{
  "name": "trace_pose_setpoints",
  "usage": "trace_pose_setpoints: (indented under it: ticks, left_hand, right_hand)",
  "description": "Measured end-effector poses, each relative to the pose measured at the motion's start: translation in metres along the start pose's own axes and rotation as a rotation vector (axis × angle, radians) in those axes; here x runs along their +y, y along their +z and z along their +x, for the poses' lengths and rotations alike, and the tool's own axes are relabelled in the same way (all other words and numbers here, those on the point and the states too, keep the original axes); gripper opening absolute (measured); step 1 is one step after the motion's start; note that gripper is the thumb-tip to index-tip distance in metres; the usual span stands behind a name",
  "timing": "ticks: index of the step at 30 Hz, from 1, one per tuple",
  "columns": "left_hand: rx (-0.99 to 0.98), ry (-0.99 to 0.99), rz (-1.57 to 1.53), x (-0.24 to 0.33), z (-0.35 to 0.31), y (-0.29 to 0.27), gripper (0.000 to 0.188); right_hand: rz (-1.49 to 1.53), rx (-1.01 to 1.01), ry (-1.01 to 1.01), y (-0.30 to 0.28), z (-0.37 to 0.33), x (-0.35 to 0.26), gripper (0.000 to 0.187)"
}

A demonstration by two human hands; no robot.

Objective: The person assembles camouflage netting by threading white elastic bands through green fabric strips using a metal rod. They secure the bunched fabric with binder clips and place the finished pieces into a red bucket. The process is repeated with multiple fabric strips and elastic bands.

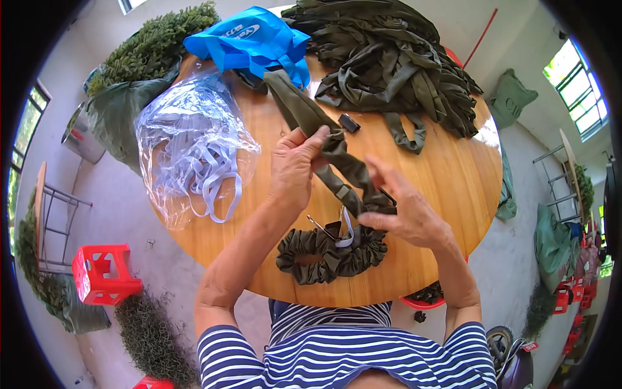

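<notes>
Olive-green fabric tube [337, 170], long and partly gathered, stretched between both hands above the round wooden surface [447, 175]. Left hand [295, 165] pinched shut on the flat upper stretch of the tube, thumb over fingers. Right hand [405, 211] lower, thumb and fingertips nipped together on the ruffled part, remaining fingers spread loosely above. Gathered end of the tube coiled in a ruffled ring [327, 256] on the surface near the near edge, just below the hands. Thin white elastic band [348, 230] and a slim metal pin [319, 227] poking out by the ring, between the two wrists. Clear plastic bag of white elastic bands [191, 149] to the left, overhanging the edge. Bright blue carrier bag [249, 42] at the far side, beside a heap of olive-green fabric strips [389, 61]. Small black clip [348, 122] near the heap. Red plastic stool [100, 275] on the floor at left.
</notes>
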State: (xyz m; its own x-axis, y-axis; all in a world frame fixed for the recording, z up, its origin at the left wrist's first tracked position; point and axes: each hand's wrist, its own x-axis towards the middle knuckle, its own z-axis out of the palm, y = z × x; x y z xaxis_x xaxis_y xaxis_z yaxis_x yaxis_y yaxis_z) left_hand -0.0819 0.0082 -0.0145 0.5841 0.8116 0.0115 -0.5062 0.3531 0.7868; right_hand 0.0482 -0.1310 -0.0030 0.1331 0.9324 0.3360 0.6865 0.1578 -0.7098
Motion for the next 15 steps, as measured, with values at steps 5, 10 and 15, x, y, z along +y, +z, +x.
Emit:
trace_pose_setpoints:
  ticks: [5,10,15]
  left_hand:
    - [0.039,0.048,-0.025,-0.013,-0.019,0.019,0.012]
    - [-0.045,-0.191,0.080,-0.014,-0.035,0.008,0.015]
    - [0.010,-0.096,-0.100,0.017,-0.014,-0.010,0.017]
  right_hand:
    - [0.152,-0.043,0.163,-0.003,0.026,-0.028,0.054]
    - [0.078,-0.008,0.002,0.008,0.025,-0.009,0.037]
    - [-0.001,0.014,-0.081,0.001,0.013,-0.008,0.033]
